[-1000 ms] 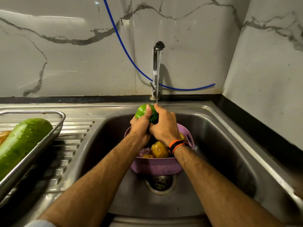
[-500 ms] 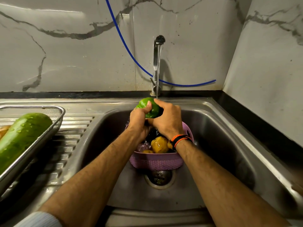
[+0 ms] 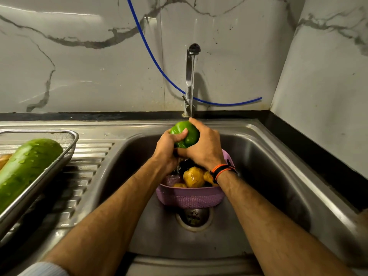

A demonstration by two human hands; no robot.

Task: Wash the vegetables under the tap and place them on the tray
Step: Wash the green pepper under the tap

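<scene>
At the frame's centre, a purple basket [image 3: 190,199] sits in the steel sink [image 3: 278,176], holding yellow and dark vegetables [image 3: 193,176]. Above it, the left hand [image 3: 169,148] and right hand [image 3: 205,148] both grasp a green pepper [image 3: 188,136] under the tap [image 3: 190,80]. At left, a mesh tray [image 3: 65,150] on the drainboard holds a wet green gourd [image 3: 27,168]. Marble walls stand behind.
</scene>
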